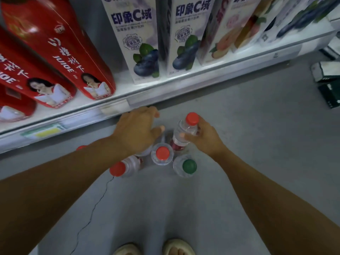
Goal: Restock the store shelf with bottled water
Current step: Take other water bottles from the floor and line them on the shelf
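Held bottle: a small clear plastic water bottle with a red screw cap and red label (184, 132), tilted, lifted above the grey floor (239, 144) just in front of the shelf edge.
Right hand: the right hand (204, 138) grips this bottle at its shoulder, thumb in front, fingers curled behind it.
Left hand: the left hand (137, 129) hovers over the bottle cluster, fingers relaxed and slightly apart, holding nothing; part of a bottle shows beneath its palm.
Bottle count: three more stand plainly visible on the floor, the two red-capped clear bottles (162, 153) and one green-capped clear bottle (185, 166); another red cap (81, 147) peeks out behind the left forearm.
Shelf: the white low shelf (165, 85) carries three red juice cartons (60, 52) at left and two white blueberry-printed cartons (139, 43), with peach-printed cartons further right.
Room: a gap of bare shelf lies between the red and white cartons; open floor spreads to the right, up to the dark boxes (329, 80).
Near edge: two pale slippers (176, 247) and a thin black cable (95, 205) lie on the floor.
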Motion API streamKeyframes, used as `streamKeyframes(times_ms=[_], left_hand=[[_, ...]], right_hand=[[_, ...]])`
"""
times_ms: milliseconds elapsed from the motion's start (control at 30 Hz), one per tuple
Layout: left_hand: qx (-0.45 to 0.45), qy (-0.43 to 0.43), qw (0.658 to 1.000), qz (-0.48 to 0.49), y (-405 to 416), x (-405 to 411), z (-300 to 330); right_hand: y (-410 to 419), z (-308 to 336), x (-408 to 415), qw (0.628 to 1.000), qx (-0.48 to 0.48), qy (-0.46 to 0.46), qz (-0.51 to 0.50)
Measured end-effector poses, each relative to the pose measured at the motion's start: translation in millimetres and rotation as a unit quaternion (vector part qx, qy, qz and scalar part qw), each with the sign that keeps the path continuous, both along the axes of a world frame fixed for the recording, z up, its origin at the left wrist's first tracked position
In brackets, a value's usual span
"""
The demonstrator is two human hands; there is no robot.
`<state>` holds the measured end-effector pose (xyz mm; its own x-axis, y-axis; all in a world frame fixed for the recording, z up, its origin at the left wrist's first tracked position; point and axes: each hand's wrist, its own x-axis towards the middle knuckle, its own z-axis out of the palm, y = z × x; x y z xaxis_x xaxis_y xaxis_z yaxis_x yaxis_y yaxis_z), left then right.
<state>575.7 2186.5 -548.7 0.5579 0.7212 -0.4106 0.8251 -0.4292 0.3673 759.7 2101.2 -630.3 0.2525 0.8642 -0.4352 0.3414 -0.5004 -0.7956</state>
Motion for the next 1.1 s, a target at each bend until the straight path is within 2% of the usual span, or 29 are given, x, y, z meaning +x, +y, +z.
streamKeyframes(times_ms=[167,367,600,800,1000,1100], left_hand=[[-0.005,0.005,1.0,-0.007,10.2,4.4,5.8],[-0.02,-0.005,1.0,-0.006,8.5,12.2,51.9],[-0.044,-0.035,0.998,-0.014,-10.9,23.4,169.3],[-0.075,-0.085,0.993,-0.038,-21.3,29.5,303.4],[-0.15,-0.204,0.966,0.045,-13.9,29.3,432.0],[-0.17,-0.237,0.954,0.071,-10.4,28.9,491.7]], right_hand=[[7.8,-7.4,24.7,0.99,-0.001,0.028,-0.136],[-2.4,52.7,39.3,0.982,0.036,0.033,-0.184],[-7.1,200.3,44.3,0.964,0.089,0.063,-0.243],[0.8,356.6,37.5,0.966,0.107,0.047,-0.232],[16.1,509.1,27.3,0.971,0.126,-0.031,-0.201],[26.5,577.8,15.8,0.974,0.135,-0.061,-0.169]])
